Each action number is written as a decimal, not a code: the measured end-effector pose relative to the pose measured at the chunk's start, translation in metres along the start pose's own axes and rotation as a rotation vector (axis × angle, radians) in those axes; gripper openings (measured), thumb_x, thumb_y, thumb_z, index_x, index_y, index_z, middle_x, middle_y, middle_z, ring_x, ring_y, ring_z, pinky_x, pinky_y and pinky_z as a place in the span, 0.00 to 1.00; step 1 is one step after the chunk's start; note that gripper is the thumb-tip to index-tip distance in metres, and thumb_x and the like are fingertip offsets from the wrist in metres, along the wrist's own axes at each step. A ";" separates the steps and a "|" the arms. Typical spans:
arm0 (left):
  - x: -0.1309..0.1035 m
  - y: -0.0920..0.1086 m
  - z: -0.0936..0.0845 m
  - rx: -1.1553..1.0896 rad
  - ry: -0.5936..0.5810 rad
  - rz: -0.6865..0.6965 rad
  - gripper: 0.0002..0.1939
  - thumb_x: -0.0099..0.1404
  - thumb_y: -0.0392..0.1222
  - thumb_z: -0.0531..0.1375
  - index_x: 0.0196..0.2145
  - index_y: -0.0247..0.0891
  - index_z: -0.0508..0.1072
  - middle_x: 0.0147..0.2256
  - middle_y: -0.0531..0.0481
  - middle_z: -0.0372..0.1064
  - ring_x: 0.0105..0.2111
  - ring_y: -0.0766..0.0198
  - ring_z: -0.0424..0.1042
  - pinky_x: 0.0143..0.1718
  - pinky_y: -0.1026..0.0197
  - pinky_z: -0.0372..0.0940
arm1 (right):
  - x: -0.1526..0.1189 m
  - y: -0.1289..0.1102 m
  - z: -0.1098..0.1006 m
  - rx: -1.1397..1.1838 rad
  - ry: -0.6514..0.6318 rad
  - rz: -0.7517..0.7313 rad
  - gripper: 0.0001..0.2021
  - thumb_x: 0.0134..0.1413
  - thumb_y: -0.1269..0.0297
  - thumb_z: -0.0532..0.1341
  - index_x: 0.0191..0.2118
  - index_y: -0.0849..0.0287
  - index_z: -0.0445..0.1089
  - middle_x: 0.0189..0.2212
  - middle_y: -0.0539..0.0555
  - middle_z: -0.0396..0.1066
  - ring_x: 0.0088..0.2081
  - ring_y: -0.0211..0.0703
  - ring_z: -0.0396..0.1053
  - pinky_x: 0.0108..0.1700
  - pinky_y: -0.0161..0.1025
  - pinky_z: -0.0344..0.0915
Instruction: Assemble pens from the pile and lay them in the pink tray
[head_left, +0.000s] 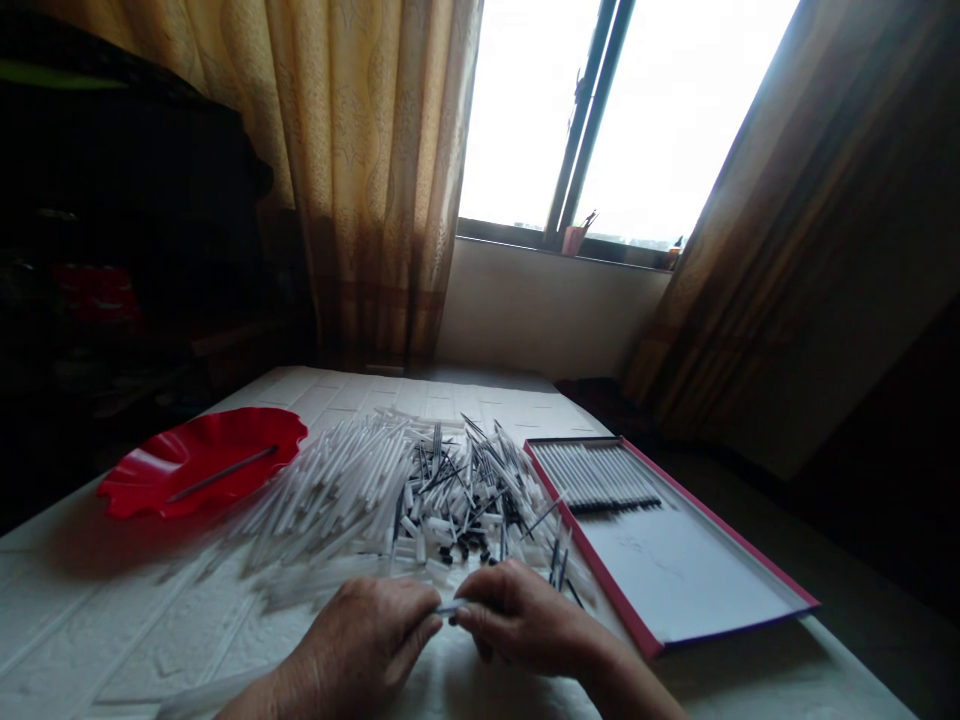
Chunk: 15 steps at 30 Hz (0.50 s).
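Near the front edge of the table, my left hand (pixel 367 635) and my right hand (pixel 525 615) meet with fingers pinched. Between them shows a short stretch of a slim, pale pen (pixel 450 606), gripped from both sides; the rest of it is hidden by the fingers. Just beyond lies a pile of clear pen barrels (pixel 337 470), with dark ink refills (pixel 487 465) to their right. Small black pen parts (pixel 465 548) are scattered at the near side of the pile, close to my fingertips.
On the right, a pink-edged box lid (pixel 720 580) holds a row of pens (pixel 600 475) at its far end. A red scalloped dish (pixel 157 470) with one thin dark rod sits left. The white table (pixel 480 395) ends before a curtained window.
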<state>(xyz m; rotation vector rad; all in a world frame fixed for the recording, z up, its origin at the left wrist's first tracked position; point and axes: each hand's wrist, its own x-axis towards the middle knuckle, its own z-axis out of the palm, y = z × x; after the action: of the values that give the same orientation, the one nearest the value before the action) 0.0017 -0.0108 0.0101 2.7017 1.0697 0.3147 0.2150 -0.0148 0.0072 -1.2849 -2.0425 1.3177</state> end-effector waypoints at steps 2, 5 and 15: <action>0.001 -0.003 0.003 -0.016 0.002 -0.008 0.12 0.70 0.39 0.51 0.33 0.41 0.73 0.31 0.50 0.77 0.31 0.57 0.78 0.30 0.63 0.65 | 0.001 -0.002 0.000 -0.011 0.018 -0.009 0.12 0.57 0.64 0.58 0.25 0.63 0.71 0.17 0.46 0.65 0.19 0.29 0.58 0.20 0.25 0.51; 0.002 -0.008 0.006 -0.045 0.047 0.005 0.11 0.70 0.40 0.51 0.37 0.43 0.73 0.33 0.51 0.78 0.34 0.58 0.78 0.33 0.64 0.66 | 0.001 0.000 -0.003 -0.002 0.037 -0.014 0.12 0.57 0.64 0.58 0.26 0.63 0.72 0.18 0.46 0.65 0.19 0.29 0.58 0.20 0.25 0.52; 0.006 -0.012 -0.003 -0.151 0.149 -0.056 0.14 0.71 0.43 0.48 0.35 0.43 0.72 0.30 0.53 0.77 0.31 0.61 0.77 0.31 0.66 0.63 | -0.002 0.008 -0.037 0.543 0.353 -0.064 0.21 0.42 0.48 0.70 0.34 0.63 0.72 0.20 0.47 0.69 0.19 0.30 0.61 0.19 0.28 0.53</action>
<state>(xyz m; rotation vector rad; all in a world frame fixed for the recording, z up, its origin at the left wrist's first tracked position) -0.0028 0.0018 0.0102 2.5431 1.1107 0.5711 0.2460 0.0033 0.0181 -1.0907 -1.3504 1.3720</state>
